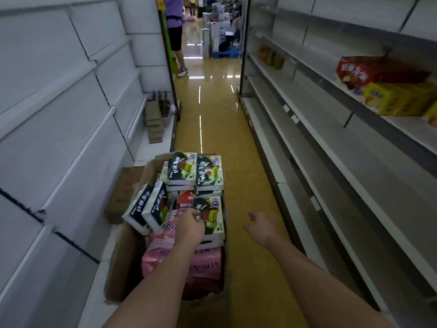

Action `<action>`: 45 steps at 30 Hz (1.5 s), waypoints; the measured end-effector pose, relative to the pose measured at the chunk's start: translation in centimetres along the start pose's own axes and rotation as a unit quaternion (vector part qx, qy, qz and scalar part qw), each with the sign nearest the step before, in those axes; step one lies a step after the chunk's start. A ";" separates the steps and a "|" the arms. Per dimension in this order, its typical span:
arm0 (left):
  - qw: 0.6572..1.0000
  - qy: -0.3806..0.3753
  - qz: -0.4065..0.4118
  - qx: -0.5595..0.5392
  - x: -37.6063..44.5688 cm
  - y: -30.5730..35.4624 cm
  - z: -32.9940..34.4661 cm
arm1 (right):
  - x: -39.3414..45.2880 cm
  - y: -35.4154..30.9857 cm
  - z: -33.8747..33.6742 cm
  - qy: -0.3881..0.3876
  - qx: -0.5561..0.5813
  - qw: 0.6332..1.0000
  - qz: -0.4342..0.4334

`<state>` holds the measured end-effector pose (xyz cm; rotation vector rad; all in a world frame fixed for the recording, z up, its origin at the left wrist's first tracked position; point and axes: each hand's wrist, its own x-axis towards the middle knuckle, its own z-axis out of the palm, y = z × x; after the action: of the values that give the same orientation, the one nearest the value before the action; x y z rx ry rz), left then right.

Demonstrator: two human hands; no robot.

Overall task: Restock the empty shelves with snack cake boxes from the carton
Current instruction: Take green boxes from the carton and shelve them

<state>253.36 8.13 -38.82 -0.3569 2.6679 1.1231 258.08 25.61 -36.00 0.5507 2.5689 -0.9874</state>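
left hand (192,224) grips a dark-green snack cake box (210,215) in the carton (123,252), right hand (261,227) loose at 3 o'clock; light stiff cardboard, take by long edges

1. My left hand (190,224) is extended forward and down, forearm bare, fingers curled over the edge of a snack cake box (211,217).
2. My right hand (260,227) is out ahead on the right, holding nothing, fingers loosely spread, thumb pointing left.
3. The two hands are apart.
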 end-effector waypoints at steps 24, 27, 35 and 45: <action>0.977 -0.137 -0.124 -0.103 5.9 -5.5 4.0 | 8.7 -4.3 8.1 -0.031 -0.026 0.999 0.024; 0.963 -0.107 -0.175 -0.176 6.6 -6.1 4.5 | 9.1 -4.0 8.5 -0.046 -0.007 0.998 0.045; 0.908 -0.121 -0.263 -0.302 6.3 -6.7 4.1 | 9.1 -3.4 8.8 -0.093 -0.044 0.995 0.018; 0.883 -0.189 -0.213 -0.372 6.8 -4.3 -1.1 | 9.2 -4.1 8.3 -0.075 0.274 0.953 0.101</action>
<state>248.18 3.51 -43.00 -0.7145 1.6224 1.7867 249.51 19.17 -43.54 0.8217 2.0398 -1.6008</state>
